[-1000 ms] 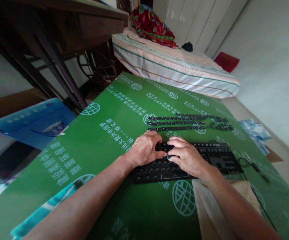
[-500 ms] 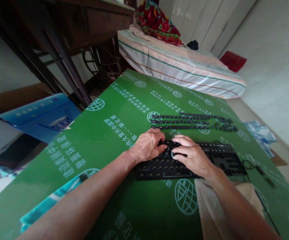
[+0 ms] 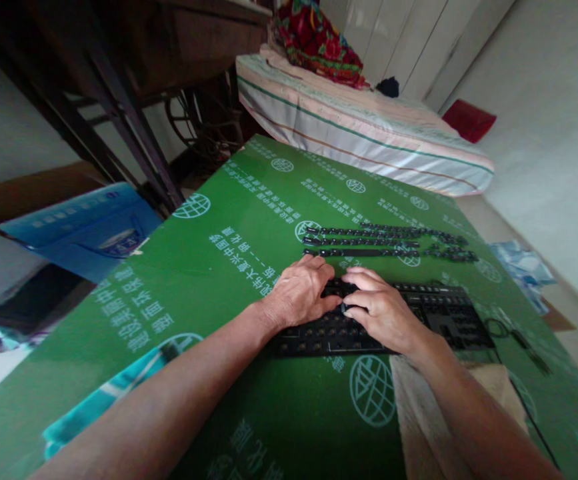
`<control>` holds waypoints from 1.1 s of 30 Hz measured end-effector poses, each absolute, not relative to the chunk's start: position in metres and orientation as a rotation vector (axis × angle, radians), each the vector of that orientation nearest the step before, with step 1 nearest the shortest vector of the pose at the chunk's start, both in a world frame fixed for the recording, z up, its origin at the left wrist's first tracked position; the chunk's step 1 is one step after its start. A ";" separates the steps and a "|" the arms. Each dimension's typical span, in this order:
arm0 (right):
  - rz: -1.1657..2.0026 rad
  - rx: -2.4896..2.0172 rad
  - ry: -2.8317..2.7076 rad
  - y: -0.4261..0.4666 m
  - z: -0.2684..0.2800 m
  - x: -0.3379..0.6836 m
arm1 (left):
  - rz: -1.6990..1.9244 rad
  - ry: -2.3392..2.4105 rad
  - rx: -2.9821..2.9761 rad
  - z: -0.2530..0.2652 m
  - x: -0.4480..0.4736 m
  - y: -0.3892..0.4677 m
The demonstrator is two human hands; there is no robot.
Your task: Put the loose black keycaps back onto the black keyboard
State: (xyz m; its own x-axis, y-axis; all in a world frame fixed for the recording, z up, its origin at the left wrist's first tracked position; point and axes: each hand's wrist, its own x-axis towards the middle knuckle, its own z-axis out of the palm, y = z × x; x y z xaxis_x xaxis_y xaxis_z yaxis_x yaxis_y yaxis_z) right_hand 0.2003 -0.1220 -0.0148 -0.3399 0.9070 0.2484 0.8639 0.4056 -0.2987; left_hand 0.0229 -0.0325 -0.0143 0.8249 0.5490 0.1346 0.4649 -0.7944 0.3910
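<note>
Working at the black keyboard (image 3: 336, 332), flat on the green table (image 3: 249, 207), just below and to the right of the frame's centre. Bending left hand (image 3: 303, 293) over the keyboard's left part, with fingers curled downward; bringing right hand (image 3: 386, 310) close beside it, thumb and fingertips drawn together near a small dark piece (image 3: 343, 308). Impossible to tell by which hand gripped, or whether firmly gripped at all. With loose keys (image 3: 361, 253) laid in rows at mid-height, right of centre, and with bare key places in the near rows, apparently busy with a single key; unclear whether fitting or removing. For the next move, better to align fingertips squarely over one key place, apply even force, and steady the keyboard meanwhile.
</note>
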 end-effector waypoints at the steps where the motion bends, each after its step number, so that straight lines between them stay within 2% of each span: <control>1: 0.153 -1.533 -2.314 -0.122 -0.014 0.200 | 0.340 0.768 2.678 -0.014 0.023 -0.033; 33: 0.399 -1.447 -1.962 -0.123 -0.031 0.209 | 0.187 0.997 2.516 -0.011 0.038 -0.037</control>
